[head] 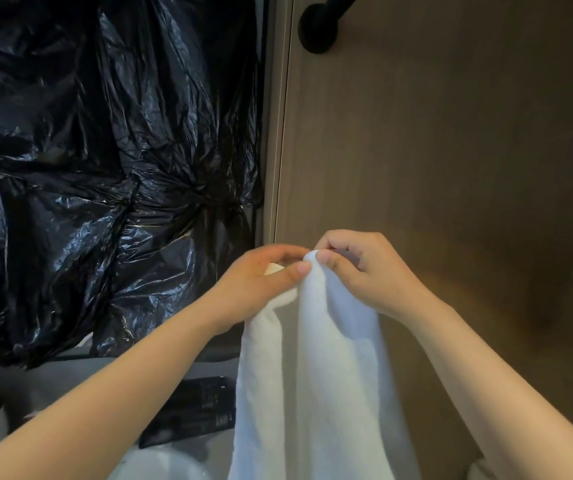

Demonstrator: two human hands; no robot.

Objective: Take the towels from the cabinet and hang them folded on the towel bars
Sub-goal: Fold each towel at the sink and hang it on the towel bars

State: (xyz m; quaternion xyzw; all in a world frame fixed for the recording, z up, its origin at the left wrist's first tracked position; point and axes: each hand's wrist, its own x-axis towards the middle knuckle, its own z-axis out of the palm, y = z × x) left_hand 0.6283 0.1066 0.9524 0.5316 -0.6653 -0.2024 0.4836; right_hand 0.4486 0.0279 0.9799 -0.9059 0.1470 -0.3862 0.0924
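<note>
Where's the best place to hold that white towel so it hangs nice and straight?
Probably its top edge, pinched from above. The towel is soft and hangs straight down, so holding it high lets its weight pull it flat. The left hand and right hand pinch it there, close together; sliding them apart toward the corners should spread it.

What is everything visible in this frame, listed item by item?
towel: one, white, hanging from both hands, bottom centre
plastic sheeting: one, black, crinkled, covering the left side
wall panel: one, brown, right side
bar mount: one, black, on the wall panel, top edge
flat pack: one, black, lower left, beside the towel
rounded object: one, white, bottom edge, cut off
left hand: one, pinching the towel's top
right hand: one, pinching the towel's top
</note>
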